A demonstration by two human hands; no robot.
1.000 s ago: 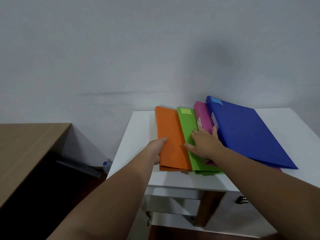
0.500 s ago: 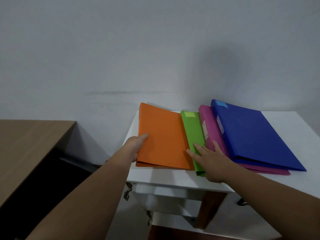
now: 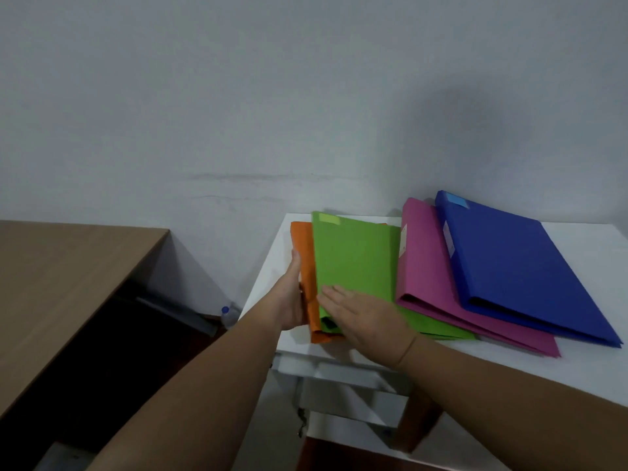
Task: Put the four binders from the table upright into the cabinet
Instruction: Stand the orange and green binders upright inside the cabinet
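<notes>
Four binders lie flat on the white table [image 3: 577,368]. The orange binder [image 3: 304,266] is at the left, mostly covered by the green binder [image 3: 356,263] lying on top of it. To the right sit the magenta binder [image 3: 424,273] and, overlapping it, the blue binder [image 3: 516,266]. My left hand [image 3: 292,300] grips the left edge of the orange binder, thumb on top. My right hand [image 3: 363,317] lies flat, fingers spread, on the near part of the green binder. The cabinet is not in view.
A brown wooden desk [image 3: 57,283] stands to the left, with a dark gap between it and the table. A plastic bottle [image 3: 228,315] stands on the floor in that gap. A grey wall rises behind.
The green binder has slid left onto the orange binder, now covering most of it. My right hand moved left with it. My left hand stays at the orange binder's left edge.
</notes>
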